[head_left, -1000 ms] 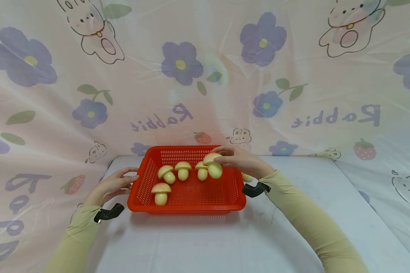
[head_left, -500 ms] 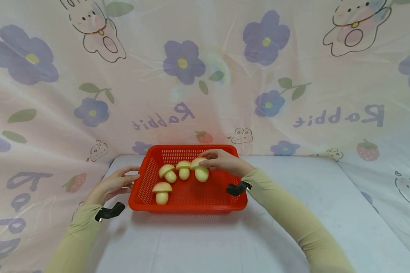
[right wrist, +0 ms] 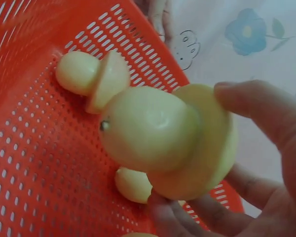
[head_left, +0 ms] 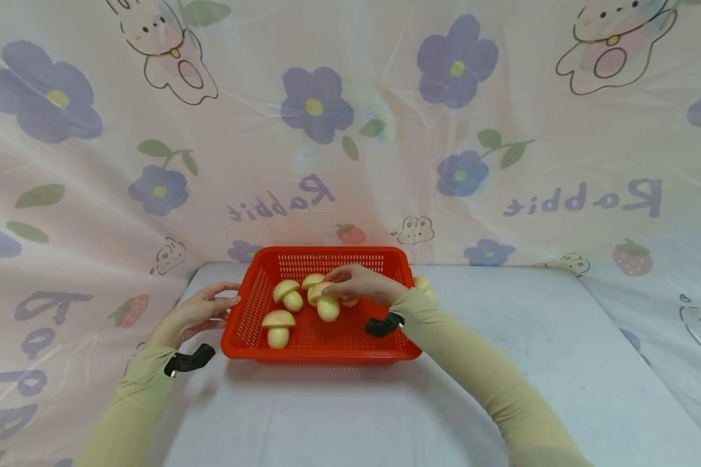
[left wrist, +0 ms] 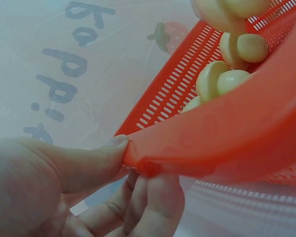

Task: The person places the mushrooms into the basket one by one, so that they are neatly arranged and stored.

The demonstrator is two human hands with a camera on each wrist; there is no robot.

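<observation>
In the head view, my right hand (head_left: 365,283) holds a pale yellow toy mushroom (head_left: 327,308), cap up, above the floor of a red plastic basket (head_left: 321,355). The right wrist view shows thumb and fingers around the cap of this mushroom (right wrist: 148,131), its rounded stem pointing away. Several like mushrooms are inside, among them one at the front left (head_left: 278,332) and one behind it (head_left: 289,297); others are partly hidden by the right hand and its mushroom. My left hand (head_left: 195,313) grips the basket's left rim, thumb above and fingers curled beneath in the left wrist view.
A white-covered table (head_left: 502,337) lies under the basket. Just outside the basket's right wall is another pale yellow object (head_left: 422,284), partly hidden. A patterned curtain (head_left: 385,162) hangs close behind the basket and along both sides.
My right hand has moved left over the basket with the mushroom and slightly lower, past the mushroom at the back right. The left hand stays on the rim.
</observation>
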